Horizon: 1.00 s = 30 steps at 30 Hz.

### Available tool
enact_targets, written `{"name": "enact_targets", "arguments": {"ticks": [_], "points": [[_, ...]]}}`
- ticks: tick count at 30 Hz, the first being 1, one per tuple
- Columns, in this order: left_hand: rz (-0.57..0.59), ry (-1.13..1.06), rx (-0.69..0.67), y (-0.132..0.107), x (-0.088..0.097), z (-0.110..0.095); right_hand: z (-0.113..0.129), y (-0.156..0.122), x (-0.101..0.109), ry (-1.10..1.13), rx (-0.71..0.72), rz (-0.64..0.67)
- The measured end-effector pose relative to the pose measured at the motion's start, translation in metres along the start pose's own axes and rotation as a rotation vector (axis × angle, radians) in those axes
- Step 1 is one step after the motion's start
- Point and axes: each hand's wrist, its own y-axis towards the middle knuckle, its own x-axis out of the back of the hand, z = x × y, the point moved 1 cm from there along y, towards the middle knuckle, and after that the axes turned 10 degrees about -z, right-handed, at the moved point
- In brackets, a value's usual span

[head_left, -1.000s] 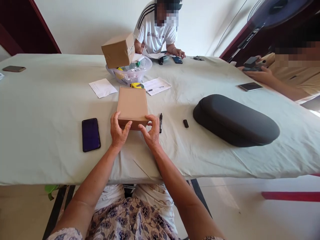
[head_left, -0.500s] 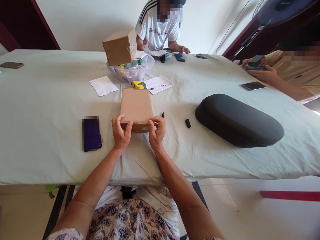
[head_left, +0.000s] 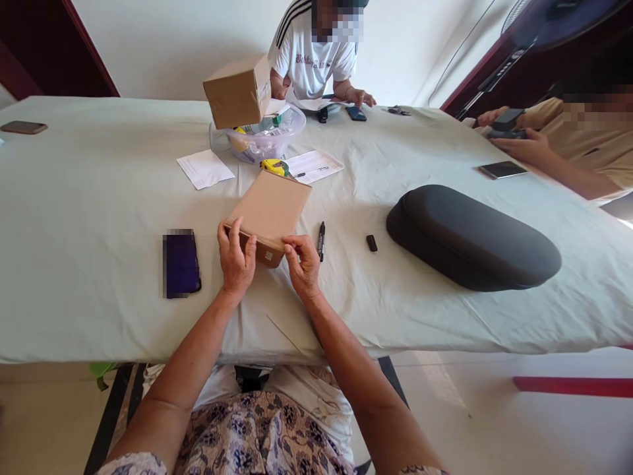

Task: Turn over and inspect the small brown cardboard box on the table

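A closed brown cardboard box lies at an angle on the cloth-covered table, its near side facing me with a small pale label. My left hand is closed on its near left corner, fingers on the top edge and thumb at the front. At the near right corner, my right hand pinches the edge between thumb and fingers. A black marker lies just right of that hand. Touching or close behind the box's far edge is a yellow tape measure.
A purple-blue item, partly blurred, lies left. Rightward are a small black piece and a big dark case. Farther back stands a plastic basin carrying another box, near papers. Two people sit around the table; phones lie about.
The box has turned clockwise, its far edge swinging right and its near edge left. Both hands moved slightly left with it. The marker now shows in full.
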Motion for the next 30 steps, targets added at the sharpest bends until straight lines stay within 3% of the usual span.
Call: {"name": "enact_targets", "arguments": {"ticks": [7,14,23,27,30], "points": [[0.177,0.179,-0.024,-0.005,-0.001,-0.011,-0.008,-0.002,0.0,0.077,-0.13,0.027],[0.163,0.293,0.017,-0.009,-0.004,-0.022,-0.007,-0.001,-0.002,0.165,-0.127,0.079],[0.127,0.161,-0.028,-0.009,-0.004,-0.021,-0.005,0.002,-0.003,0.19,-0.172,0.101],[0.169,0.082,-0.1,-0.003,0.0,-0.012,-0.011,0.008,0.0,0.167,-0.224,0.02],[0.249,0.043,-0.146,0.002,0.004,-0.008,-0.019,0.018,0.009,0.112,-0.257,-0.139]]}}
